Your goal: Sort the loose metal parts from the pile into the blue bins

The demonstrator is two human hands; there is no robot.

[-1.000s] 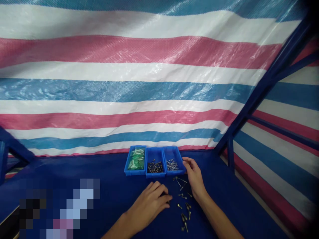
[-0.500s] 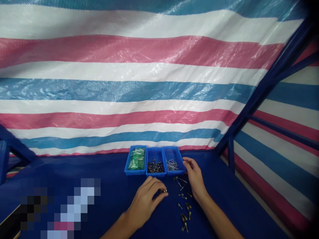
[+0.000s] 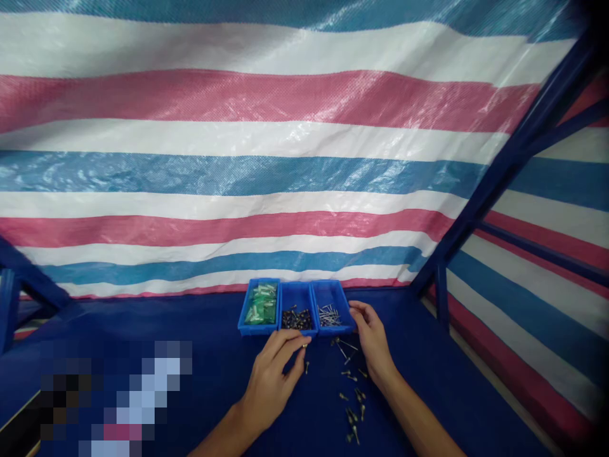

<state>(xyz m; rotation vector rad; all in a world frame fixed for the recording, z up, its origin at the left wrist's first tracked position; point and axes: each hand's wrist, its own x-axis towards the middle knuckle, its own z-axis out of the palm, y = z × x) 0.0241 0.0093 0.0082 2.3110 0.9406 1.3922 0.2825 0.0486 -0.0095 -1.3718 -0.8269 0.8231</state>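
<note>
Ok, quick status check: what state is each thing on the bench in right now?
Left hand: pinching a small metal pin in its fingertips, in front of the middle tray.
Right hand: fingers at the right tray's near corner, no held item visible.
Left blue tray: holds green items.
Middle blue tray: holds a pile of dark pins.
Right blue tray: holds loose metal nails.
Loose pins: scattered on the blue bench top.

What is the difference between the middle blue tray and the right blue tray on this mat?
The middle blue tray holds a dark heap of short pieces, while the right blue tray holds long, thin silver pins. The right hand is at the right tray's rim, while the left hand is just in front of the middle tray. Both are open blue plastic trays, side by side.
</note>
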